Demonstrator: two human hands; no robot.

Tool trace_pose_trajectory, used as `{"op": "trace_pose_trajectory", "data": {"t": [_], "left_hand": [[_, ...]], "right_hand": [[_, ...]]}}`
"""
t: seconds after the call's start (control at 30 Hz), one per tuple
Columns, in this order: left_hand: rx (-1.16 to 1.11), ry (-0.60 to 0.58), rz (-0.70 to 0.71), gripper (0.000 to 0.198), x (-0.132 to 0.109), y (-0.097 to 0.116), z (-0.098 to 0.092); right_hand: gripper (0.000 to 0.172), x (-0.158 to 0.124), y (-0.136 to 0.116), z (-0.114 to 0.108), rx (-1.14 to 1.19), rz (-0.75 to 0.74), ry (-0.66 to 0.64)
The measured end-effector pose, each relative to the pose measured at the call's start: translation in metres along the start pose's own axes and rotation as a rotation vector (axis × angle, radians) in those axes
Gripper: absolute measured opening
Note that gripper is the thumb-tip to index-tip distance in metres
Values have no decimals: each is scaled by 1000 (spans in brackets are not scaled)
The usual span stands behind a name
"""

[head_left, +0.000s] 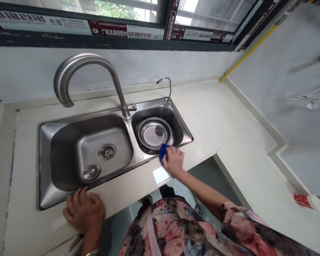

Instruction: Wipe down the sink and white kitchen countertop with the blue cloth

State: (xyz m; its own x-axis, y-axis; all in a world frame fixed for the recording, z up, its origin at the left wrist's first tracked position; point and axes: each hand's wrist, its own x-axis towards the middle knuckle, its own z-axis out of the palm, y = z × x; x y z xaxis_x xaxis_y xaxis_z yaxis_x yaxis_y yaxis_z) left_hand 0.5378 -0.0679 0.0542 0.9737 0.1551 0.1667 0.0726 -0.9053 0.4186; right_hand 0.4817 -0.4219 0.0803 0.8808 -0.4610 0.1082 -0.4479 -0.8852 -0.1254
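Observation:
My right hand (pixel 174 161) is closed on a blue cleaning cloth (pixel 163 153) at the front rim of the small sink bowl (pixel 178 122). Whether it is a cloth or a soft sponge is hard to tell. Inside that bowl sits a round metal strainer basket (pixel 151 137), with a dark scouring ball (pixel 159 130) lying in it. My left hand (pixel 84 210) rests on the pale countertop (pixel 125 186) by the front edge of the large sink bowl (pixel 65 153), fingers spread and holding nothing.
A tall curved faucet (pixel 88 58) rises behind the sink, and a thin spout (pixel 170 87) stands at the right back corner. In the large bowl are a drain (pixel 106 152) and a loose round stopper (pixel 91 172). A red-and-white paper cup (pixel 309 202) lies on the right counter.

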Motion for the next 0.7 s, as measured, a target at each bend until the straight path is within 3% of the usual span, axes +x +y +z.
{"op": "trace_pose_trajectory", "data": {"t": [0.1, 0.17, 0.23, 0.3, 0.37, 0.43, 0.57, 0.7], "left_hand": [[37, 71, 31, 52, 0, 1, -1], [42, 69, 34, 54, 0, 2, -4], [43, 55, 18, 57, 1, 3, -6], [45, 33, 22, 58, 4, 7, -6], [49, -11, 79, 59, 9, 17, -2], [41, -81, 166, 62, 13, 34, 6], [37, -242, 230, 70, 23, 63, 26], [67, -290, 317, 70, 37, 54, 34]], "right_hand": [[31, -13, -93, 13, 137, -288, -111], [32, -25, -140, 20, 217, -480, -139], [33, -33, -166, 24, 263, -603, -132], [33, -34, -167, 24, 284, -687, -120], [34, -30, -146, 24, 293, -734, -116], [34, -23, -110, 23, 292, -683, -107], [34, 1, -19, 16, 239, -348, -59], [33, 28, 84, 0, 118, -75, 25]]}}
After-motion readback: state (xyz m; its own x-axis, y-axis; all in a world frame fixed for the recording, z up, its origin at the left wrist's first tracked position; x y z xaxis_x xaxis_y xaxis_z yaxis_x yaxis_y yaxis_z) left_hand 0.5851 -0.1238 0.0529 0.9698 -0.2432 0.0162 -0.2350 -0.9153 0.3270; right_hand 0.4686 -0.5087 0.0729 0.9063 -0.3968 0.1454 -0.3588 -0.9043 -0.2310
